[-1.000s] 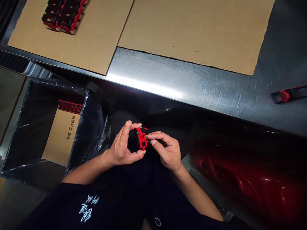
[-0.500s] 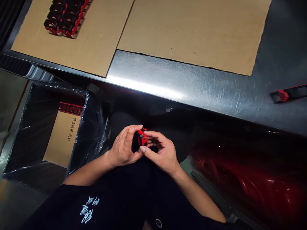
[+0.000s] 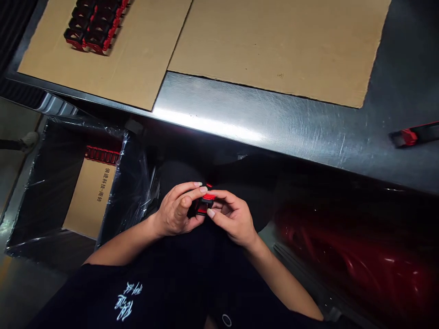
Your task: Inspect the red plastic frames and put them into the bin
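Observation:
Between my two hands, above my lap, is a small red and black plastic part (image 3: 206,201) with an opening in its near side. My left hand (image 3: 178,209) holds it from the left, fingertips at its top and thumb under its lower edge. From the right, my right hand (image 3: 231,214) pinches it between thumb and fingers. Fingers cover some of the part. Rows of similar red and black parts (image 3: 94,25) stand on the left cardboard sheet (image 3: 130,68).
The metal table (image 3: 219,109) carries a second cardboard sheet (image 3: 274,45). A red and black piece (image 3: 409,136) lies at its right. Left of me, a plastic-lined bin (image 3: 34,196) holds cardboard and red parts (image 3: 103,155). A glossy red bag (image 3: 360,256) is at lower right. Someone's shoe (image 3: 30,139) shows far left.
The part has been turned between my fingers, so its opening now faces me. My left fingers have shifted right over its top. A person's foot has appeared at the left edge.

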Available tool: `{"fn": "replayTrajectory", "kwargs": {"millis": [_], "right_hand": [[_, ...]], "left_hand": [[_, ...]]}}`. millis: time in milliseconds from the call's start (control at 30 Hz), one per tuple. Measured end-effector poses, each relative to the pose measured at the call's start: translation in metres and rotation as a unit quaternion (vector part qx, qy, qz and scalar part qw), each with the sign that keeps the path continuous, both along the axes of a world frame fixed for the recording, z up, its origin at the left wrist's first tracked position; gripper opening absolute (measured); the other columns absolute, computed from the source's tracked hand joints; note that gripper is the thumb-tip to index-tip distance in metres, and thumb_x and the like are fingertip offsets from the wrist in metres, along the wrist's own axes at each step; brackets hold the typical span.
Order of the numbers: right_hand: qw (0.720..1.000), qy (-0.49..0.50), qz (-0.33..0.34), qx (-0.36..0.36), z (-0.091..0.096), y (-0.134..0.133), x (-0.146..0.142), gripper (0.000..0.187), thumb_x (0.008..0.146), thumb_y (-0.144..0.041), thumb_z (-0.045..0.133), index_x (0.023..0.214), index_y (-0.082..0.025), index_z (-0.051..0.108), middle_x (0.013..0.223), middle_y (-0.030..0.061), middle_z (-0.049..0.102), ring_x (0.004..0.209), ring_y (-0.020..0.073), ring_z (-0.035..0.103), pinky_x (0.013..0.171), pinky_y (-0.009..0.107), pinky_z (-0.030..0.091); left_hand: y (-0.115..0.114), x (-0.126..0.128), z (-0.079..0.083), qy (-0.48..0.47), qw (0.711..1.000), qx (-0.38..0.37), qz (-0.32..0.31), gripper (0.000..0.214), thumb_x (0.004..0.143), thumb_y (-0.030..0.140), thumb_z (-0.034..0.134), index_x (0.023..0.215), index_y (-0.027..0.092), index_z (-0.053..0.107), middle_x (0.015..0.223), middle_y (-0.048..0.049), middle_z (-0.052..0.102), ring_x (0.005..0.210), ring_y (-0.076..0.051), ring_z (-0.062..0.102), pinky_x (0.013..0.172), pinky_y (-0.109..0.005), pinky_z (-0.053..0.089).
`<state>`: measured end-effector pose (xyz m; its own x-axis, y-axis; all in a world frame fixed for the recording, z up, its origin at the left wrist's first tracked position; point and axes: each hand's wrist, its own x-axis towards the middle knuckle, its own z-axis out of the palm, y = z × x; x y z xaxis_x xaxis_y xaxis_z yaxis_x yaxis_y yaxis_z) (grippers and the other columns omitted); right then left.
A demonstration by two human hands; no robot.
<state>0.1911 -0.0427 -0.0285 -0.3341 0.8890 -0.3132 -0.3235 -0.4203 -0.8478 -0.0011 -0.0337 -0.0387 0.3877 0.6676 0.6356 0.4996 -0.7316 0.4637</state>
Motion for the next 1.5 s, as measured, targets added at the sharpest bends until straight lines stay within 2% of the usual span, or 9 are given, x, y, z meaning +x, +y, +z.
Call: {"fn": "replayTrajectory", "kwargs": {"millis": [200,367,567,767,1067,1233,1300,1367,1500], "right_hand": [[0.980,0.117,0.019,-0.160,-0.001,0.005,-0.002,0.032,0.075,-0.039,0.089,0.097,-0.021,0.074,0.081,0.0013,0.076,0.063,0.0118,0.072,0.061,0.021,0.060],[0.966,0.133,0.028,-0.218,0.001,0.006,-0.006,0.037,0.074,-0.047,0.088,0.089,-0.019,0.071,0.066,-0.0024,0.068,0.052,0.0093,0.061,0.051,0.020,0.053],[0.985,0.050,0.023,-0.163,0.003,0.006,-0.007,0.033,0.075,-0.047,0.087,0.080,-0.019,0.070,0.065,-0.0024,0.066,0.054,0.0108,0.058,0.055,0.024,0.053],[0.996,0.006,-0.007,-0.090,0.000,0.008,0.000,0.028,0.085,-0.046,0.079,0.087,-0.019,0.075,0.065,-0.0008,0.068,0.057,0.0126,0.063,0.060,0.026,0.056],[0.993,0.036,0.075,-0.087,0.007,0.007,0.000,0.038,0.080,-0.048,0.082,0.103,-0.019,0.073,0.080,0.0031,0.076,0.067,0.0154,0.070,0.067,0.029,0.058],[0.994,0.006,0.072,-0.085,0.005,0.007,-0.007,0.028,0.079,-0.039,0.083,0.099,-0.020,0.075,0.083,0.0023,0.077,0.070,0.0159,0.072,0.070,0.030,0.059],[0.996,-0.032,0.048,-0.067,0.003,0.008,-0.006,0.021,0.081,-0.034,0.079,0.098,-0.022,0.077,0.082,0.0013,0.077,0.070,0.0162,0.072,0.069,0.030,0.059],[0.995,-0.100,0.025,-0.010,0.003,0.011,-0.001,0.016,0.083,-0.028,0.075,0.098,-0.025,0.080,0.084,0.0015,0.077,0.074,0.0173,0.072,0.071,0.031,0.059],[0.953,-0.246,0.044,0.169,0.009,0.019,0.011,0.022,0.086,-0.020,0.067,0.100,-0.029,0.082,0.091,0.0033,0.077,0.084,0.0200,0.071,0.082,0.037,0.057]], "left_hand": [[-0.002,0.003,0.008,-0.063,0.992,-0.108,-0.012,0.114,0.082,0.038,0.079,0.163,0.015,0.002,0.126,-0.0185,0.065,0.116,-0.028,0.065,0.095,-0.050,0.060],[-0.007,0.002,0.011,-0.063,0.971,-0.231,0.017,0.119,0.079,0.054,0.080,0.163,0.019,0.004,0.124,-0.0164,0.064,0.111,-0.027,0.067,0.095,-0.047,0.058],[-0.008,-0.002,0.020,0.011,0.957,-0.291,-0.005,0.092,0.078,0.033,0.079,0.157,0.024,0.033,0.126,-0.0149,0.059,0.115,-0.030,0.060,0.095,-0.050,0.057],[-0.010,-0.009,0.013,-0.185,0.898,-0.396,-0.045,0.080,0.078,0.035,0.081,0.148,0.026,0.042,0.139,-0.0160,0.056,0.125,-0.029,0.061,0.106,-0.048,0.054],[-0.015,-0.006,0.003,-0.259,0.892,-0.362,-0.081,0.085,0.084,0.026,0.079,0.154,0.025,0.030,0.155,-0.0231,0.046,0.141,-0.030,0.054,0.112,-0.050,0.051],[-0.015,-0.002,0.000,-0.170,0.950,-0.257,-0.058,0.089,0.083,0.015,0.077,0.155,0.028,0.028,0.153,-0.0210,0.049,0.140,-0.031,0.054,0.109,-0.055,0.053],[-0.016,-0.002,0.000,-0.171,0.952,-0.243,-0.069,0.089,0.082,0.018,0.079,0.155,0.030,0.028,0.153,-0.0195,0.049,0.138,-0.031,0.055,0.108,-0.056,0.053],[-0.016,-0.002,0.000,-0.228,0.919,-0.310,-0.088,0.084,0.084,0.032,0.079,0.154,0.029,0.033,0.156,-0.0206,0.045,0.137,-0.032,0.056,0.108,-0.054,0.054],[-0.012,-0.006,-0.002,-0.323,0.759,-0.543,-0.156,0.070,0.085,0.053,0.074,0.145,0.026,0.049,0.145,-0.0201,0.057,0.128,-0.032,0.064,0.103,-0.049,0.057]]}}
